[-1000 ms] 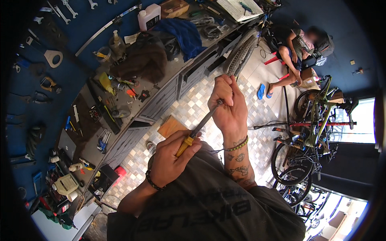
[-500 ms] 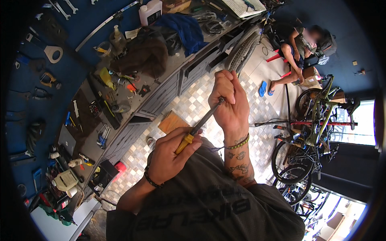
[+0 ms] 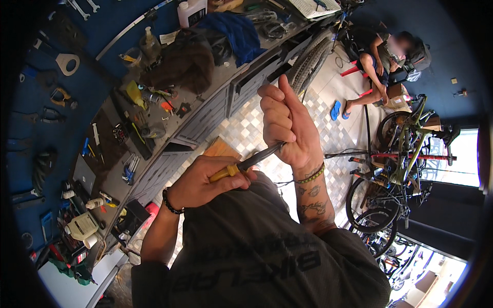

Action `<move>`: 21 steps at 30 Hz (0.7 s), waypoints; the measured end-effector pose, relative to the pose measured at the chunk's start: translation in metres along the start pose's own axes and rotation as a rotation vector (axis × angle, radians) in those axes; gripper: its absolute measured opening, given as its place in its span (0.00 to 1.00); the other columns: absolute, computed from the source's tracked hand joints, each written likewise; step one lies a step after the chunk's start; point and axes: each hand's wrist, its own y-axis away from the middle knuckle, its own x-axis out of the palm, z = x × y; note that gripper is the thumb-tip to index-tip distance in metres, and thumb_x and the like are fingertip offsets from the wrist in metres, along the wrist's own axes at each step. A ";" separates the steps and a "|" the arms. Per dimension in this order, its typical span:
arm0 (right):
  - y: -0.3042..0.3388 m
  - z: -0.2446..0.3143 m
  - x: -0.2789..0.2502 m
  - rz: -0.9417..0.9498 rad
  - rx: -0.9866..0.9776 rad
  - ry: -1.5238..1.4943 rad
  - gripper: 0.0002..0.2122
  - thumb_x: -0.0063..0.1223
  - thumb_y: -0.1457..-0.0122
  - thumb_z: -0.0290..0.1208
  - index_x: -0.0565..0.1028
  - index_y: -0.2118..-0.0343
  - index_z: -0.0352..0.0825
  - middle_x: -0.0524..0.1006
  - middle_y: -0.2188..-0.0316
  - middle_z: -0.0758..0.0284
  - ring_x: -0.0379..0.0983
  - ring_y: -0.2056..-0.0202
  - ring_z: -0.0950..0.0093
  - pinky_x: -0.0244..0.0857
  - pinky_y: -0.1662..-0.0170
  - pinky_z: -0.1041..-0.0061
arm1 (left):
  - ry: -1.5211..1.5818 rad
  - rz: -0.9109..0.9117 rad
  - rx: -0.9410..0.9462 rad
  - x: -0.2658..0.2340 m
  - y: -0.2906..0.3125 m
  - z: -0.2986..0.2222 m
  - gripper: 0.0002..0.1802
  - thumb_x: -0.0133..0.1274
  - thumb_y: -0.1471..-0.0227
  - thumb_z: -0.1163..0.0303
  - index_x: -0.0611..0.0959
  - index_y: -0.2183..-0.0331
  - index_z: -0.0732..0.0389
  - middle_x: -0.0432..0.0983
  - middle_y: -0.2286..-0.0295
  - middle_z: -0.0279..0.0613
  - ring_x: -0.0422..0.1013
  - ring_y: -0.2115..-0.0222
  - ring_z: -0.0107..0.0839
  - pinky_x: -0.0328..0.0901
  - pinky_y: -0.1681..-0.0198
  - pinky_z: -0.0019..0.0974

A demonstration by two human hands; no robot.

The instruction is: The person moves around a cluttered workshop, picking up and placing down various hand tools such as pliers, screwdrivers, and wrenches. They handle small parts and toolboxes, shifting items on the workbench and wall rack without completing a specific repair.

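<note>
In front of my chest, my left hand (image 3: 203, 179) is closed round the yellow handle of a pointed tool (image 3: 263, 156). Its dark shaft tapers up to the right; I cannot tell whether it is a file or a screwdriver. The tip meets the lower edge of my right hand (image 3: 291, 126), which is curled into a fist with the thumb stretched along the top. Whatever the right fingers enclose is hidden.
A cluttered workbench (image 3: 197, 115) runs along the left, below wall-hung tools (image 3: 65, 64). A bicycle wheel (image 3: 310, 61) stands beyond my right hand. Several bicycles (image 3: 405, 159) are at the right. A seated person (image 3: 377, 69) is at the far right, near blue sandals (image 3: 335, 110).
The left hand has shifted left and the tool lies flatter. My right fist has turned, its thumb now upright, and the small round piece earlier seen at the tool's tip no longer shows.
</note>
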 end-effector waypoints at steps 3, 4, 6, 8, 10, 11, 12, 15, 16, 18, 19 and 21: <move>0.003 -0.002 -0.001 -0.036 0.000 0.053 0.19 0.36 0.23 0.50 0.62 0.66 0.40 0.50 0.80 0.78 0.44 0.84 0.86 0.40 0.86 0.82 | -0.092 0.044 -0.032 -0.012 0.000 0.001 0.12 0.61 0.37 0.69 0.86 0.58 0.68 0.86 0.67 0.38 0.81 0.65 0.23 0.73 0.58 0.26; 0.003 -0.002 -0.002 -0.047 0.004 0.075 0.19 0.36 0.23 0.50 0.62 0.66 0.40 0.50 0.80 0.78 0.43 0.84 0.86 0.39 0.85 0.81 | -0.051 -0.018 -0.036 -0.009 -0.001 0.001 0.13 0.65 0.40 0.64 0.87 0.62 0.66 0.83 0.72 0.37 0.76 0.73 0.22 0.69 0.66 0.28; 0.004 -0.002 -0.003 -0.061 0.021 0.125 0.19 0.38 0.23 0.51 0.62 0.66 0.41 0.50 0.79 0.80 0.42 0.83 0.87 0.38 0.85 0.83 | -0.210 -0.003 -0.036 -0.016 -0.001 0.006 0.15 0.67 0.42 0.62 0.86 0.62 0.66 0.79 0.75 0.38 0.71 0.76 0.23 0.66 0.69 0.31; 0.006 -0.002 -0.006 -0.066 0.049 0.183 0.19 0.41 0.25 0.53 0.64 0.67 0.42 0.50 0.79 0.81 0.41 0.83 0.88 0.38 0.86 0.86 | -0.309 0.001 -0.037 -0.020 -0.002 0.006 0.16 0.68 0.42 0.61 0.85 0.64 0.65 0.78 0.76 0.37 0.70 0.76 0.22 0.64 0.70 0.31; 0.006 -0.003 -0.005 -0.077 0.046 0.182 0.19 0.37 0.24 0.52 0.62 0.66 0.41 0.50 0.80 0.80 0.41 0.84 0.87 0.36 0.85 0.82 | -0.351 -0.004 -0.041 -0.018 -0.004 0.000 0.15 0.67 0.42 0.62 0.84 0.68 0.65 0.79 0.76 0.35 0.72 0.74 0.19 0.64 0.69 0.28; 0.007 -0.004 -0.004 -0.083 0.044 0.182 0.19 0.36 0.23 0.51 0.62 0.66 0.41 0.50 0.80 0.80 0.41 0.84 0.87 0.35 0.85 0.81 | -0.367 -0.017 -0.033 -0.016 -0.005 -0.004 0.15 0.68 0.43 0.62 0.84 0.69 0.65 0.76 0.77 0.34 0.69 0.75 0.19 0.62 0.70 0.29; 0.007 -0.005 -0.003 -0.089 0.044 0.196 0.19 0.35 0.23 0.52 0.62 0.66 0.41 0.50 0.80 0.80 0.41 0.84 0.87 0.35 0.85 0.81 | -0.384 -0.030 -0.024 -0.015 -0.006 -0.007 0.16 0.68 0.43 0.62 0.83 0.70 0.65 0.73 0.79 0.33 0.67 0.76 0.19 0.61 0.71 0.30; 0.007 -0.007 -0.001 -0.105 0.049 0.242 0.19 0.35 0.23 0.52 0.62 0.66 0.42 0.50 0.81 0.81 0.40 0.85 0.88 0.34 0.86 0.82 | -0.360 -0.051 -0.030 -0.010 -0.006 -0.009 0.18 0.70 0.44 0.62 0.80 0.72 0.64 0.67 0.80 0.31 0.62 0.77 0.20 0.58 0.73 0.31; 0.007 -0.007 -0.002 -0.110 0.054 0.259 0.19 0.35 0.23 0.52 0.62 0.67 0.42 0.50 0.81 0.81 0.40 0.85 0.88 0.34 0.86 0.82 | -0.342 -0.056 -0.037 -0.009 -0.006 -0.008 0.18 0.70 0.45 0.62 0.80 0.72 0.64 0.66 0.80 0.30 0.61 0.77 0.20 0.57 0.73 0.32; 0.007 -0.010 -0.004 -0.117 0.078 0.267 0.19 0.34 0.23 0.51 0.62 0.67 0.43 0.50 0.81 0.81 0.41 0.85 0.88 0.35 0.87 0.83 | -0.331 -0.045 -0.043 -0.009 -0.006 -0.003 0.18 0.70 0.45 0.63 0.80 0.71 0.64 0.67 0.78 0.30 0.62 0.76 0.20 0.59 0.71 0.31; 0.005 -0.012 -0.006 -0.120 0.097 0.258 0.18 0.34 0.22 0.51 0.62 0.67 0.43 0.50 0.81 0.81 0.41 0.85 0.88 0.35 0.87 0.84 | -0.324 -0.040 -0.046 -0.009 -0.006 0.000 0.18 0.70 0.45 0.63 0.80 0.71 0.64 0.68 0.78 0.30 0.63 0.75 0.20 0.59 0.70 0.30; 0.004 -0.014 -0.008 -0.134 0.098 0.259 0.18 0.34 0.22 0.51 0.62 0.67 0.43 0.50 0.81 0.81 0.41 0.85 0.88 0.36 0.87 0.84 | -0.309 -0.040 -0.073 -0.011 -0.003 0.007 0.20 0.70 0.45 0.58 0.80 0.67 0.64 0.69 0.77 0.37 0.66 0.74 0.26 0.62 0.68 0.34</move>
